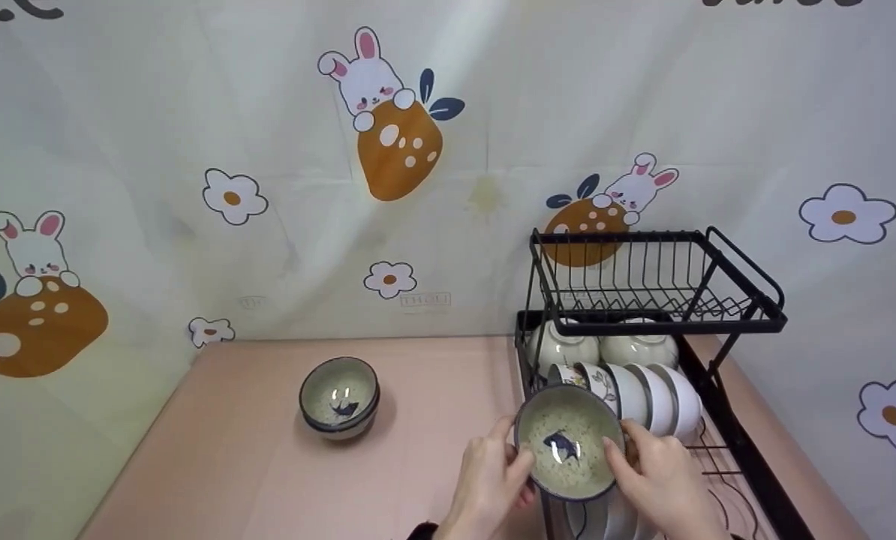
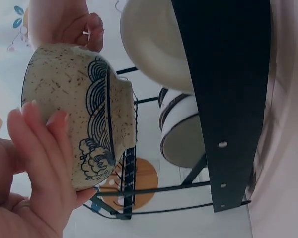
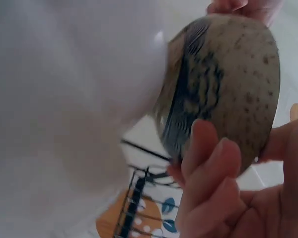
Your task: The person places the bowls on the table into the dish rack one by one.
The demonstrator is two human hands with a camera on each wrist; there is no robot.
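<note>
Between both hands is a speckled bowl, its inside facing the head camera with a dark blue fish painted at the bottom. My left hand grips its left side, thumb at the rim and fingers against the outer wall. The right hand holds the opposite side, thumb over the rim. In the left wrist view the bowl's outside shows a blue wave pattern near the foot. The bowl is held over the left front part of a black dish rack, overlapping the stored bowls in the head view.
Two similar nested bowls stand on the pink table to the left. On the rack's lower level, a row of white bowls stands on edge, with larger upturned bowls behind. The wire upper shelf overhangs the back ones.
</note>
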